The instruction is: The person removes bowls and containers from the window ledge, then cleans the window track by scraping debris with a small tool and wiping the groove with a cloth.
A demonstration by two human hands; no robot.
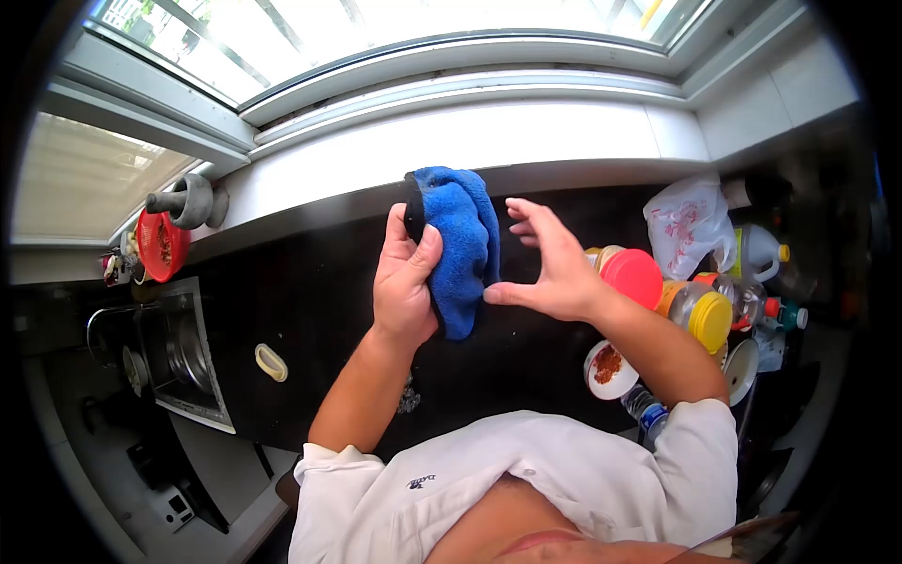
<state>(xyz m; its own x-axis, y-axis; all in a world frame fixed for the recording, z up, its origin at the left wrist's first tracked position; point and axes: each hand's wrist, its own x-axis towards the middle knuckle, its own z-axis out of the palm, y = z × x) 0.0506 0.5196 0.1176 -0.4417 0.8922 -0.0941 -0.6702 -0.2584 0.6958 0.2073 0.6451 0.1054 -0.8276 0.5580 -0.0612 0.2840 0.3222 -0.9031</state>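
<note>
A folded blue cloth (458,246) with a dark edge is held up over the black countertop (310,310). My left hand (406,277) grips its left side, the thumb lying across the front of the fabric. On the other side, my right hand (552,268) is open, fingers spread apart. Its thumb tip reaches the cloth's lower right edge, and the other fingers are clear of it.
On the right crowd a red-lidded jar (631,278), a yellow-lidded jar (710,321), a white plastic bag (691,226) and a bowl of reddish flakes (611,368). Leftward are a sink (193,362), a red basket (162,246), a stone mortar (195,201) and a pale oval ring (272,363).
</note>
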